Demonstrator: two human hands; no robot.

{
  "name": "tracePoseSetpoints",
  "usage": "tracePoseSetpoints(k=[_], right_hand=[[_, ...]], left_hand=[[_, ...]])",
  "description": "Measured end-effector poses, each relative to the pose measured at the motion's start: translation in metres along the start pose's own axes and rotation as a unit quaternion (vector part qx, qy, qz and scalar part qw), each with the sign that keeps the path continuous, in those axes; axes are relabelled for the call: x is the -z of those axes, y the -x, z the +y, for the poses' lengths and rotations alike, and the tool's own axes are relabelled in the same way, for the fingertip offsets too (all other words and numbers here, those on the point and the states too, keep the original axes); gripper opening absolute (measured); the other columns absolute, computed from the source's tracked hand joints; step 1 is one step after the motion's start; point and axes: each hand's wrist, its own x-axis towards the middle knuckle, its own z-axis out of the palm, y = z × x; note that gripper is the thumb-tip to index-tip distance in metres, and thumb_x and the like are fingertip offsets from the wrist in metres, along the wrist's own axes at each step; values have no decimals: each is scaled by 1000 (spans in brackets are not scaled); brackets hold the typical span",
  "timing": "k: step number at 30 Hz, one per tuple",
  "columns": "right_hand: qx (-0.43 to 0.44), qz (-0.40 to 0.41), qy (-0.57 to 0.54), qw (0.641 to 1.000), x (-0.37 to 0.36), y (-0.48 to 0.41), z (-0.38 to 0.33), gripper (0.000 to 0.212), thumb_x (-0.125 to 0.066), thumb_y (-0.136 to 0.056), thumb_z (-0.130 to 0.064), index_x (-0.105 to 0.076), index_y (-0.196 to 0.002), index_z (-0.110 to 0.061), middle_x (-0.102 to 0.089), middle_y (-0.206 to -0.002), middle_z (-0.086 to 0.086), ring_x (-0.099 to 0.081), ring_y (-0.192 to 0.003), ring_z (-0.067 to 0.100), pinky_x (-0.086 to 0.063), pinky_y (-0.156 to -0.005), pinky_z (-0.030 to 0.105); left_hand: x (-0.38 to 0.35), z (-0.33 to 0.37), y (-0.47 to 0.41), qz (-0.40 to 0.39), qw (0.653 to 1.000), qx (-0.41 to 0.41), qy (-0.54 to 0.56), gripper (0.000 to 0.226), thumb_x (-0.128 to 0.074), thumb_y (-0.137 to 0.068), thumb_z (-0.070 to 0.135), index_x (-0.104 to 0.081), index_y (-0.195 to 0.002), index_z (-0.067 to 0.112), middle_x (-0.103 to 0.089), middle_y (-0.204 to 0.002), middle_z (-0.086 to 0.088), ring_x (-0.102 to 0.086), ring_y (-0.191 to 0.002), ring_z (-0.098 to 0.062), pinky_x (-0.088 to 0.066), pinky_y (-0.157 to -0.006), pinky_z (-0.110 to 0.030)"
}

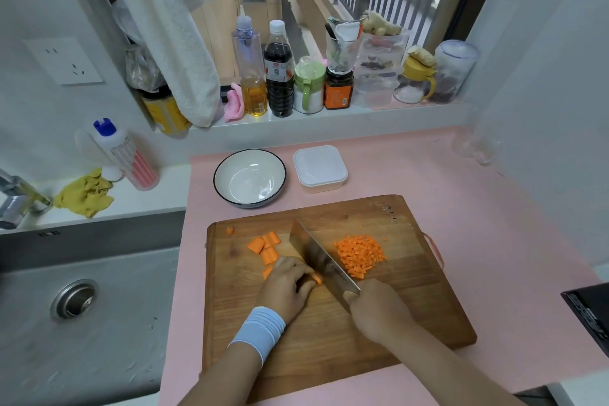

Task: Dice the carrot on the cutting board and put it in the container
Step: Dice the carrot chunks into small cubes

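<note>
A wooden cutting board [412,300] lies on the pink counter. My left hand [288,287] presses down on a carrot piece [317,279] beside the blade. My right hand [375,310] grips the handle of a cleaver [319,257], whose edge rests on the board against that piece. A heap of diced carrot [361,254] lies right of the blade. Several larger carrot chunks [265,245] sit to its left. A white plastic container [320,168] with its lid on and an empty white bowl [249,176] stand behind the board.
A steel sink [75,300] is at the left, with a yellow cloth [86,192] and a dish soap bottle [128,155] on its ledge. Bottles and jars [280,76] line the windowsill. A dark stovetop corner [590,313] shows at the right edge.
</note>
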Motion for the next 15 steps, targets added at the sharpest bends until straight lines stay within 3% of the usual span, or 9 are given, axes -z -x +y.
tracePoseSetpoints(k=[6, 8, 12, 15], right_hand=[[-5, 27, 24, 999, 13, -3, 8, 29, -47, -101, -44, -61, -85, -25, -65, -82, -5, -62, -76, 15, -47, -65, 31], [0, 41, 32, 999, 22, -5, 15, 28, -46, -101, -45, -61, -88, -25, -65, -82, -5, -63, -77, 15, -49, -66, 32], [10, 60, 46, 997, 39, -7, 24, 25, -46, -102, -44, -54, -84, -30, -59, -79, -9, -57, -73, 11, -41, -60, 28], [35, 72, 63, 995, 45, -4, 28, 26, -47, -102, -43, -54, -80, -32, -59, -77, -11, -56, -70, 8, -39, -57, 26]], left_hand=[[-7, 13, -9, -2, 999, 42, -12, 6, -77, -81, 21, -74, -86, 20, -65, -88, 7, -50, -93, -11, -38, -84, -18], [-13, 22, -15, -14, 999, 44, -12, 6, -74, -83, 22, -74, -88, 20, -66, -91, 6, -51, -97, -12, -40, -87, -19], [-25, 44, -30, -62, 997, 46, -5, 10, -66, -90, 23, -73, -95, 21, -66, -100, 7, -48, -103, -9, -39, -94, -19], [-19, 54, -33, -19, 997, 74, 12, 8, -62, -89, 19, -70, -91, 22, -64, -96, 8, -52, -95, -7, -37, -85, -13]])
